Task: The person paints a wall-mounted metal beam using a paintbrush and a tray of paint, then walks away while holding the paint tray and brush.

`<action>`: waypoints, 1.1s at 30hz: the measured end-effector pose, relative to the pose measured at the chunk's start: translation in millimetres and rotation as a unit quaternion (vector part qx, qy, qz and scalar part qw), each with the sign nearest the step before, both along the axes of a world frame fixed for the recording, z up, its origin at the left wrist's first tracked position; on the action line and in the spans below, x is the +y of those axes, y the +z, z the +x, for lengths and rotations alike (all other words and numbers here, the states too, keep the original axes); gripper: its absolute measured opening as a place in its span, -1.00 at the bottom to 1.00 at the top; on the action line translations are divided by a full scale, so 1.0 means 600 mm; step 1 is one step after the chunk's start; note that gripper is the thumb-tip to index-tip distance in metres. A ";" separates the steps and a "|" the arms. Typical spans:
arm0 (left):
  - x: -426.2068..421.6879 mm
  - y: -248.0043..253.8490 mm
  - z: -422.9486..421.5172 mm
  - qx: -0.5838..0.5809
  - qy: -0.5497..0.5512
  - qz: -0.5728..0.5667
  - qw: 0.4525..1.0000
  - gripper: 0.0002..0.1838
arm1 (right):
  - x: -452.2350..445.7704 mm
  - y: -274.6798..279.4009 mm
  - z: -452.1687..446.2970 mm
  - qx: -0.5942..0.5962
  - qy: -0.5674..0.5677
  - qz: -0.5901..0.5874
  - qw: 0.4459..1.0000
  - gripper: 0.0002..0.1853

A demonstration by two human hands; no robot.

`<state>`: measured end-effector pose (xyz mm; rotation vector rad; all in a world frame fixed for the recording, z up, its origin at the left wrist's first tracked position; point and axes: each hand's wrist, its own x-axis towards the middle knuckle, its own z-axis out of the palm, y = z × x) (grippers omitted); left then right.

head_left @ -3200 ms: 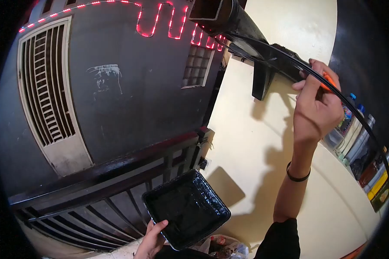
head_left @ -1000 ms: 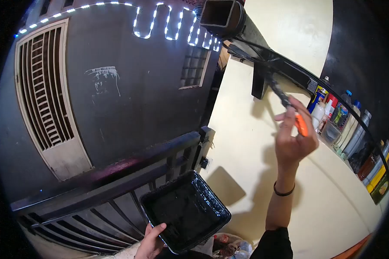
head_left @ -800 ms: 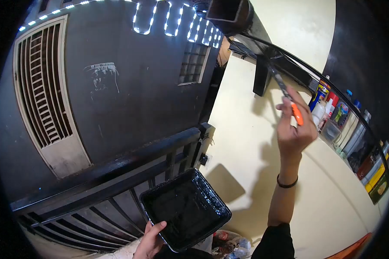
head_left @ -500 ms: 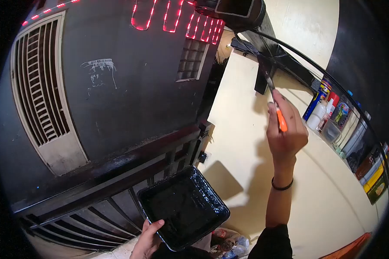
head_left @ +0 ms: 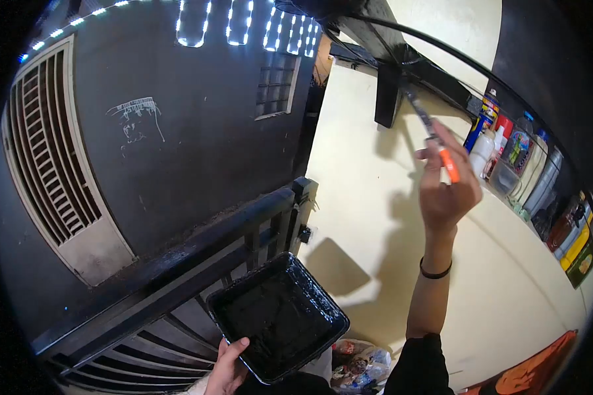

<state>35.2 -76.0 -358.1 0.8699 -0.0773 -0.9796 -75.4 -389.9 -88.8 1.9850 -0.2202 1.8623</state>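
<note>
My left hand [head_left: 227, 368] grips the lower left edge of a black paint tray [head_left: 319, 296], thumb over the rim. Dark, wet-looking paint coats the tray's inside, with glossy smears along its right wall. Raised at the right, my right hand [head_left: 449, 197] is closed around a paintbrush [head_left: 449, 166] with an orange handle. The brush points up and left, its tip close to a black metal bracket [head_left: 387, 99] on the cream wall. Whether the bristles touch the metal I cannot tell.
Black cables [head_left: 441, 46] arc past the bracket. Spray cans and bottles [head_left: 484, 148] line a ledge at right. A black railing [head_left: 178, 257] runs below the dark wall at left. A bag of rubbish [head_left: 362, 365] lies below the tray.
My right hand and the brush have shifted slightly right and down in view. The left hand keeps its hold on the tray. The string lights have turned from red to white.
</note>
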 end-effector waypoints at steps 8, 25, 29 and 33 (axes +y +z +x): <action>-0.011 0.001 0.005 -0.001 0.027 0.018 0.999 -0.16 | 0.042 0.029 0.003 -0.165 0.226 -0.023 0.960 -0.87; -0.018 0.002 0.014 -0.036 -0.031 -0.047 0.998 -0.37 | 0.065 0.150 0.021 -0.202 0.201 0.109 0.952 -0.80; -0.020 0.009 0.012 -0.043 -0.035 -0.054 0.997 -0.36 | 0.081 0.159 0.022 -0.207 0.265 0.129 0.933 -0.75; -0.016 0.044 0.003 0.007 -0.018 0.034 0.999 -0.16 | 0.076 0.123 0.016 -0.168 0.187 0.107 0.962 -0.78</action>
